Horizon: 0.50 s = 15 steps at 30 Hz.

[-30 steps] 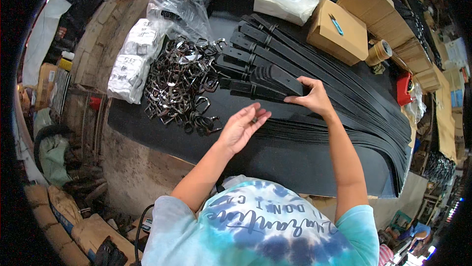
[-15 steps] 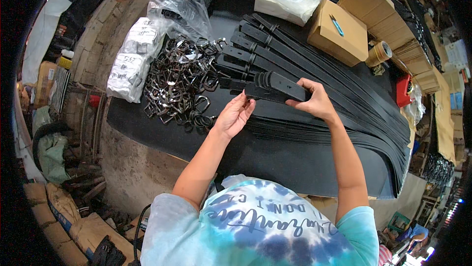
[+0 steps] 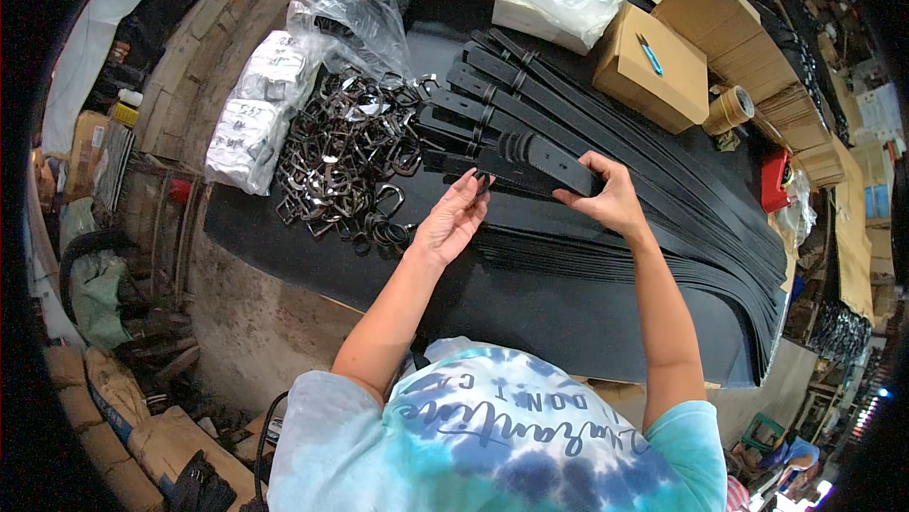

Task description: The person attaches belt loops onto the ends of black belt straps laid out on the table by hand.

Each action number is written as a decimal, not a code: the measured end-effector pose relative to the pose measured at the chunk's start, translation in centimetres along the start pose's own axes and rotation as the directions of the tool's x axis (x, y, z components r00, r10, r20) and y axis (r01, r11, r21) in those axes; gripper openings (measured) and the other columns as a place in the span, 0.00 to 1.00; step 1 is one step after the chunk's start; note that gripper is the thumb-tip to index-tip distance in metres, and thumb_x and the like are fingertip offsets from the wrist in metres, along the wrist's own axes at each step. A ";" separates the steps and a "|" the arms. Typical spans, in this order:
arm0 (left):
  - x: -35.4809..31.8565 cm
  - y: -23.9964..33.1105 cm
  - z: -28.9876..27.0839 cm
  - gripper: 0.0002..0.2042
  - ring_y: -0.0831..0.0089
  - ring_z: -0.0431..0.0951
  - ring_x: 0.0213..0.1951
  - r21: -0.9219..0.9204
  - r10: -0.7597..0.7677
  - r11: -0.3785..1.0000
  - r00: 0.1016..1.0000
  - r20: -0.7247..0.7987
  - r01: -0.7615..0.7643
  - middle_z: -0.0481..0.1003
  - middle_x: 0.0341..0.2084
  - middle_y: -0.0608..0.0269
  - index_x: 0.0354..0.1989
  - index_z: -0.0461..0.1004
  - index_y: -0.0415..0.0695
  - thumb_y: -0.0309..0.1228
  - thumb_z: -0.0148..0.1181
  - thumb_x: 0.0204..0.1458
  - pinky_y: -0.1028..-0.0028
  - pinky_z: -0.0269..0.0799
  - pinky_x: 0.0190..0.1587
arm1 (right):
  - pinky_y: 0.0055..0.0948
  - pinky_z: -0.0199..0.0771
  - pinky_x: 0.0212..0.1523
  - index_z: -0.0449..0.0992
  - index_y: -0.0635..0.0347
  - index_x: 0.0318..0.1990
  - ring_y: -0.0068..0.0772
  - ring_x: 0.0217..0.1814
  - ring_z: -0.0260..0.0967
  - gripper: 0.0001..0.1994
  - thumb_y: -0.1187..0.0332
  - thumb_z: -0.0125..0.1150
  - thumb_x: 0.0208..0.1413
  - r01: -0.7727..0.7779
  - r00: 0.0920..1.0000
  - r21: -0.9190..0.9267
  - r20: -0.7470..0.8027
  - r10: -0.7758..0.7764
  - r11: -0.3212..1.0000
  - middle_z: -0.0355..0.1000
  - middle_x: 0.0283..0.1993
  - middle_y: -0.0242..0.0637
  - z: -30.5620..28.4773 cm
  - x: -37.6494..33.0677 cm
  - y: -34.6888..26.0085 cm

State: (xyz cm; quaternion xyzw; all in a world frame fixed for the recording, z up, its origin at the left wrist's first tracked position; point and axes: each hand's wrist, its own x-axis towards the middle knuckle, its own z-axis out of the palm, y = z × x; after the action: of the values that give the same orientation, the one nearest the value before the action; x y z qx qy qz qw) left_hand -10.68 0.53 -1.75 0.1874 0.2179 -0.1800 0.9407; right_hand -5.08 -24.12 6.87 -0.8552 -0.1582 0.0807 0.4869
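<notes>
Clearly the black belt strap [image 3: 530, 163] lay on the counter [image 3: 587, 323], long axis left-right; its right part was pinched by the right hand [image 3: 606, 197], its left end touched by the open-fingered left hand [image 3: 454, 220].

Both hands [image 3: 535, 209] on a black belt strap [image 3: 530, 160] beside metal buckles [image 3: 350, 157].

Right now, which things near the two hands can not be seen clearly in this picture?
Head view only:
- Belt strap: its near end is covered by the right hand.
- Left hand: fingertips merge with the dark strap, so contact is unclear.
- Buckle pile: single buckles too tangled to count.
- Clear bag: contents blurred by glare.
- Strap stack: far ends cut off by the rim.
</notes>
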 end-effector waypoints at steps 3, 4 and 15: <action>0.0 0.0 0.7 0.16 0.74 0.74 0.42 -0.011 0.029 1.000 0.999 0.021 -0.029 0.74 0.42 0.64 0.51 0.70 0.46 0.27 0.60 0.52 0.80 0.74 0.46 | 0.20 0.64 0.30 0.70 0.62 0.28 0.16 0.29 0.62 0.15 0.69 0.73 0.36 -0.041 0.999 0.029 0.026 0.041 0.999 0.69 0.25 0.28 0.2 -0.2 -0.5; -0.1 0.2 0.9 0.16 0.74 0.74 0.42 -0.010 0.029 1.000 0.999 0.021 -0.029 0.74 0.42 0.64 0.51 0.70 0.46 0.27 0.60 0.52 0.80 0.74 0.46 | 0.20 0.64 0.30 0.70 0.62 0.28 0.16 0.29 0.62 0.15 0.69 0.73 0.36 -0.041 0.999 0.029 0.026 0.040 0.999 0.69 0.25 0.28 0.3 -0.2 -0.6; 0.4 0.2 2.0 0.11 0.77 0.75 0.39 0.548 0.177 0.818 0.983 0.050 -0.175 0.76 0.39 0.65 0.43 0.73 0.38 0.26 0.59 0.51 0.76 0.70 0.43 | 0.24 0.65 0.31 0.71 0.63 0.26 0.21 0.28 0.64 0.15 0.68 0.72 0.32 -0.026 0.989 -0.089 0.140 0.038 0.996 0.70 0.23 0.32 -0.1 0.0 -1.3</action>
State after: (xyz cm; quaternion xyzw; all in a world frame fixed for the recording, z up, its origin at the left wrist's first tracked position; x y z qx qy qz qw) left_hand -9.60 -0.28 -0.18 0.4693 0.1404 -0.1473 0.8593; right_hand -5.31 -23.57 8.04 -0.8700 -0.1821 0.1420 0.4355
